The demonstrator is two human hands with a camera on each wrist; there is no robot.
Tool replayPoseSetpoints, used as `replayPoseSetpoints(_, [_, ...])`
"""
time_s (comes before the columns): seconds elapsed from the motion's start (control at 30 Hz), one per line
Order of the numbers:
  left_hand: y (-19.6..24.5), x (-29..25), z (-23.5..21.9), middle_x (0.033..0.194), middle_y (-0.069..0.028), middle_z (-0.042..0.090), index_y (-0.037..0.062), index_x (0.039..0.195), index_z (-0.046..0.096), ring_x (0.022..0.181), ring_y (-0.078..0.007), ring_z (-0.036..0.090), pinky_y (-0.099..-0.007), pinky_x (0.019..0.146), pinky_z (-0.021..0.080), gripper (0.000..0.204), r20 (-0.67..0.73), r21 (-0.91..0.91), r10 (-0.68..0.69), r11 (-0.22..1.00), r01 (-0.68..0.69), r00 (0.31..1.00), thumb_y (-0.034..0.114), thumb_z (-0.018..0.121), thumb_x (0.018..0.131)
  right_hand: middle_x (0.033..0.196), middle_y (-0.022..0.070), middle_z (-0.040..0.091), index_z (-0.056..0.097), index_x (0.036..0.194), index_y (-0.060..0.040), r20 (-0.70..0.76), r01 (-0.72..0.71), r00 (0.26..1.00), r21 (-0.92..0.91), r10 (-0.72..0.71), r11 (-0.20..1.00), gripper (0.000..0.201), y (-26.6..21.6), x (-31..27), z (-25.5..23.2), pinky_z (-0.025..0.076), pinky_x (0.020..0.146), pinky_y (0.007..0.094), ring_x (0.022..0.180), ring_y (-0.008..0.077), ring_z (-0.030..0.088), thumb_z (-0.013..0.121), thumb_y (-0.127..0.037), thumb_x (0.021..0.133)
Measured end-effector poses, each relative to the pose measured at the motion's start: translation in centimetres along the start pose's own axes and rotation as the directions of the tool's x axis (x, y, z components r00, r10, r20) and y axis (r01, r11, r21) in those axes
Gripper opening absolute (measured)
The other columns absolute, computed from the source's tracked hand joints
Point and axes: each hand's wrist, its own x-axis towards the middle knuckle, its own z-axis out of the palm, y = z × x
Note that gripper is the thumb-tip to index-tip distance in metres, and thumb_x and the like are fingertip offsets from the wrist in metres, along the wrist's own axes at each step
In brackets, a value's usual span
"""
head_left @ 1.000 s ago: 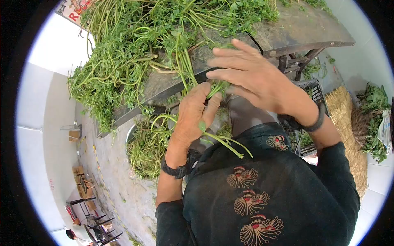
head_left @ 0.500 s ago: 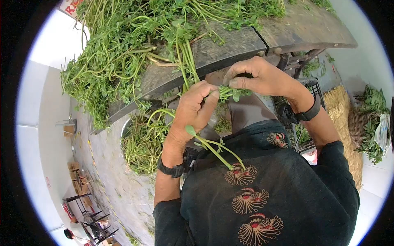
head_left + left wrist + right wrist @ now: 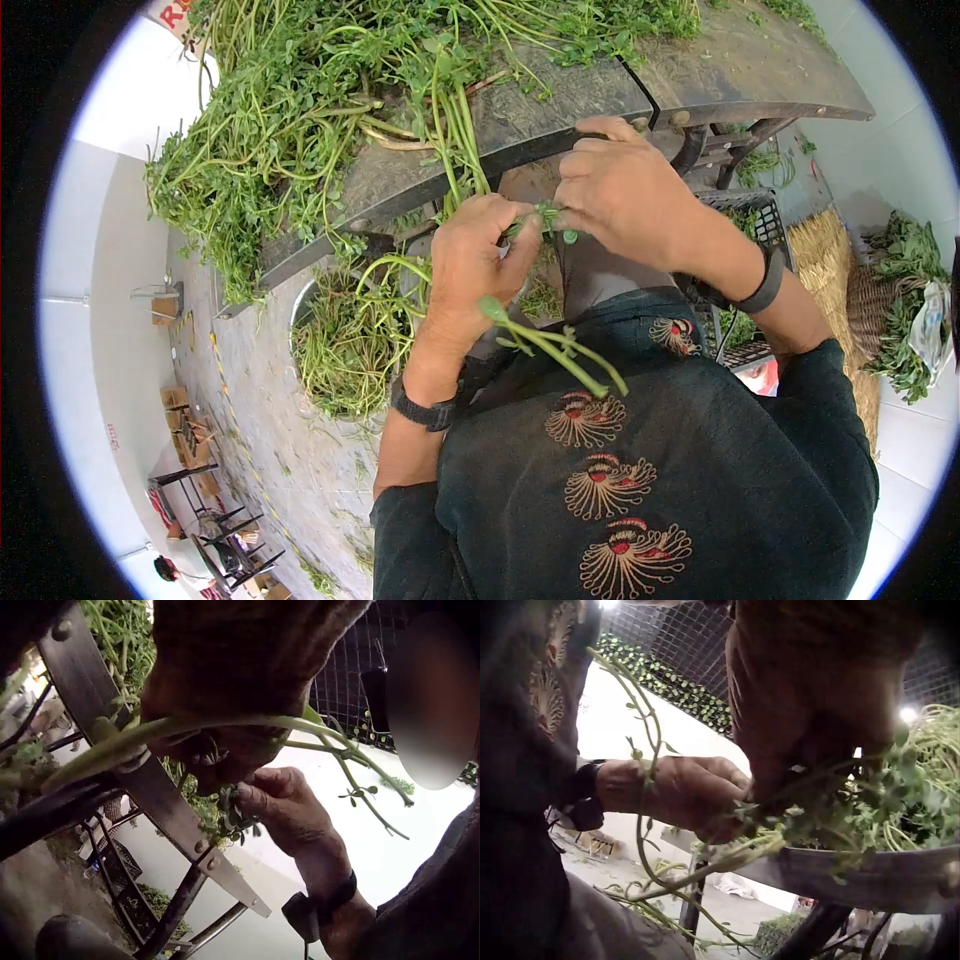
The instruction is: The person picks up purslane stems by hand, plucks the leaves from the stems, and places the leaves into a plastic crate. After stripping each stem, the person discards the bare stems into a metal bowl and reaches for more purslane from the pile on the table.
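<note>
My left hand [image 3: 475, 260] grips a small bunch of leafy green stems [image 3: 552, 352], which look like purslane. Their cut ends trail below the wrist in the head view. Small leaves [image 3: 545, 215] poke out between its thumb and forefinger. Right beside them, my right hand [image 3: 635, 205] pinches the leafy tips with thumb and forefinger, as the left wrist view shows at the right hand's fingertips [image 3: 251, 796]. A few long stems [image 3: 455, 135] slope from the pile down to the left hand. Seen from the right wrist, the left hand [image 3: 682, 791] is partly hidden behind leaves.
A heap of the same greens [image 3: 300, 130] covers the left of the dark table [image 3: 760, 75], whose edge runs just beyond the hands. Below stands a round tub [image 3: 298, 305] of stems. A black crate [image 3: 775, 225] and straw mat [image 3: 825, 270] are at right.
The right hand came down from above the left hand with spread fingers, curled at the leafy tips, then moved in closer to the left hand. The left hand keeps its hold on the stems.
</note>
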Motion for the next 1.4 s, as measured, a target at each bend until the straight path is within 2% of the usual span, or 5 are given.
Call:
replayPoseSetpoints(0.17, [-1.5, -0.2, 1.0, 0.070, -0.0134, 0.057, 0.0009, 0.084, 0.062, 0.065, -0.0295, 0.056, -0.0344, 0.060, 0.044, 0.010, -0.221, 0.175, 0.057, 0.984, -0.018, 0.974, 0.009, 0.063, 0.077, 0.068, 0.0045, 0.050, 0.058, 0.066, -0.0099, 0.019, 0.095, 0.995, 0.042, -0.095, 0.995, 0.004, -3.6, -0.2, -1.4, 0.042, 0.086, 0.0389, 0.075, 0.0253, 0.054, 0.058, -0.013, 0.063])
replayPoseSetpoints(0.43, [-1.4, -0.4, -0.1, 0.081, 0.0014, 0.061, -0.0001, 0.096, 0.062, 0.071, -0.0048, 0.050, -0.0206, 0.065, 0.041, 0.017, 0.076, -0.372, -0.289, 0.880, 0.296, 0.954, 0.015, 0.057, 0.089, 0.072, 0.0204, 0.054, 0.052, 0.083, 0.0035, 0.172, -0.346, 0.936, 0.623, 0.308, 0.701, 0.023, 0.9, -1.0, 1.6, 0.041, 0.060, 0.0406, 0.068, 0.0369, 0.052, 0.057, -0.019, 0.084])
replayPoseSetpoints(0.6, [-1.0, -0.3, -0.3, 0.081, 0.0021, 0.060, -0.0001, 0.097, 0.062, 0.073, -0.0052, 0.050, -0.0206, 0.066, 0.041, 0.017, 0.190, -0.336, -0.224, 0.900, 0.277, 0.956, 0.014, 0.057, 0.089, 0.061, 0.0089, 0.047, 0.054, 0.090, 0.0028, 0.206, -0.334, 0.941, 0.702, 0.270, 0.629, 0.018, 2.2, -1.6, 2.6, 0.037, 0.052, 0.0286, 0.056, 0.0114, 0.042, 0.054, -0.015, 0.089])
replayPoseSetpoints(0.9, [-0.8, -0.5, 0.4, 0.077, -0.0044, 0.063, -0.0013, 0.091, 0.064, 0.070, -0.0085, 0.055, -0.0238, 0.064, 0.045, 0.011, 0.156, -0.187, -0.168, 0.962, 0.196, 0.973, 0.006, 0.063, 0.082, 0.074, 0.0211, 0.057, 0.058, 0.082, 0.0024, 0.252, -0.344, 0.938, 0.588, 0.238, 0.732, 0.024, 1.7, -1.8, 1.8, 0.043, 0.058, 0.0418, 0.066, 0.0382, 0.056, 0.059, -0.022, 0.082])
replayPoseSetpoints(1.4, [0.3, -0.5, 2.7, 0.067, -0.0125, 0.058, -0.0002, 0.088, 0.063, 0.059, -0.0189, 0.055, -0.0295, 0.057, 0.044, 0.010, -0.118, -0.054, -0.116, 0.992, 0.110, 0.986, 0.000, 0.062, 0.078, 0.073, 0.0141, 0.057, 0.050, 0.076, -0.0029, 0.000, -0.347, 0.937, 0.081, 0.348, 0.934, 0.014, -3.7, -2.5, 0.4, 0.048, 0.054, 0.0395, 0.069, 0.0342, 0.059, 0.058, -0.014, 0.077])
